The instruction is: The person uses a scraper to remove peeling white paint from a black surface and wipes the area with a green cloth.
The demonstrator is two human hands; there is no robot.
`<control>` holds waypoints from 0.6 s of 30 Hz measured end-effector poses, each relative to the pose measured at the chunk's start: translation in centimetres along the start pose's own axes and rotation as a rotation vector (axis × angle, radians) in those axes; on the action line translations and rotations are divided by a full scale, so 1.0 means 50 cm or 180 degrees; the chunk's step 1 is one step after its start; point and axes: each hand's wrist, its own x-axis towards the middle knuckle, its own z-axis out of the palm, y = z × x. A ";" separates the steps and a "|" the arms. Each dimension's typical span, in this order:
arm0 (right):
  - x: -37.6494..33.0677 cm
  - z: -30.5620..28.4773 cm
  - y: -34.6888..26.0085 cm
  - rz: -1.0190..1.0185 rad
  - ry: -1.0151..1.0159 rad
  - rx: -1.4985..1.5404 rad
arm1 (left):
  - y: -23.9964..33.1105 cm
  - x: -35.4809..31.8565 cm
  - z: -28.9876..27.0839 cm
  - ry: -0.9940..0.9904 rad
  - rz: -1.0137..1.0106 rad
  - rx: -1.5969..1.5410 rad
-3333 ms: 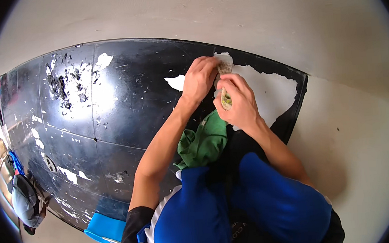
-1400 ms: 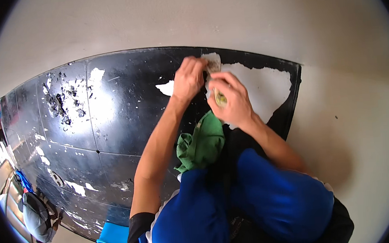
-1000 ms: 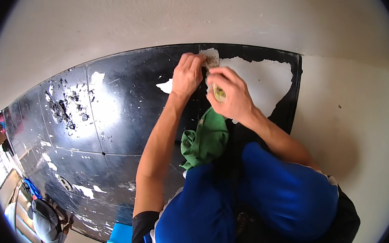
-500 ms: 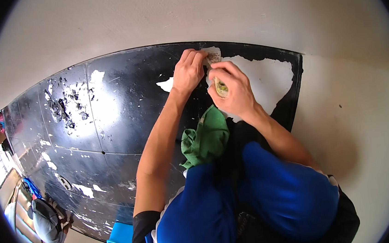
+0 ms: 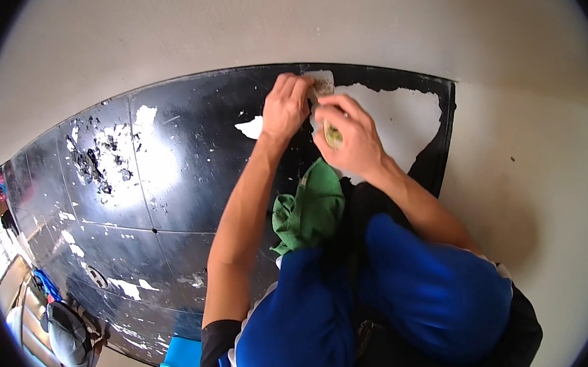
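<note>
My left hand (image 5: 287, 107) is closed, its fingers pressed together at the left edge of a small flat pale piece (image 5: 323, 82) with brownish specks. What its fingertips grip, if anything, is hidden. Just to the right and nearer, my right hand (image 5: 354, 136) is wrapped round an object with a rounded yellow-green end (image 5: 333, 135); the fingers cover most of it. Both hands are over a black panel (image 5: 223, 169) with a peeling surface. A large white bare patch (image 5: 400, 115) lies right of my right hand. Between my knees and hands rests a crumpled green cloth (image 5: 313, 206).
Black flakes (image 5: 100, 165) and white bare spots lie on the panel's left part. A pale wall (image 5: 280, 20) borders its far edge. At the lower left are a blue plastic seat (image 5: 182, 357) and another person (image 5: 73, 339). My blue-clad knees (image 5: 429, 283) are close below.
Both hands keep nearly the same place and grip. The view has shifted very slightly.
</note>
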 end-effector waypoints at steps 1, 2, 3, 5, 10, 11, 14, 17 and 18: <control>0.015 -0.006 -0.005 0.0175 -0.0079 0.0088 | -0.007 0.008 0.000 0.0000 0.0024 0.0067; 0.007 -0.005 -0.006 0.0111 -0.0048 0.0003 | -0.003 0.004 0.000 -0.0028 0.0005 0.0067; -0.007 -0.003 -0.008 0.0047 -0.0015 -0.0081 | 0.007 -0.011 0.004 -0.0026 -0.0008 0.0070; -0.027 -0.009 -0.019 0.0002 -0.0008 -0.0108 | 0.016 -0.029 0.011 -0.0001 0.0066 -0.0062; 0.013 -0.012 -0.005 0.0113 -0.0127 -0.0065 | -0.001 0.002 0.009 -0.0082 0.0007 -0.0039; 0.008 -0.017 -0.005 0.0102 -0.0127 -0.0073 | 0.003 -0.004 0.011 -0.0069 0.0011 -0.0038; -0.026 -0.018 -0.009 0.0089 -0.0035 0.0128 | 0.027 -0.027 0.016 0.0140 0.0000 -0.0074; 0.002 -0.021 0.006 0.0153 -0.0001 0.0161 | 0.008 -0.004 0.012 -0.0093 -0.0119 -0.0032; 0.009 -0.023 0.004 0.0277 -0.0103 0.0230 | 0.009 0.005 0.010 -0.0033 -0.0014 -0.0022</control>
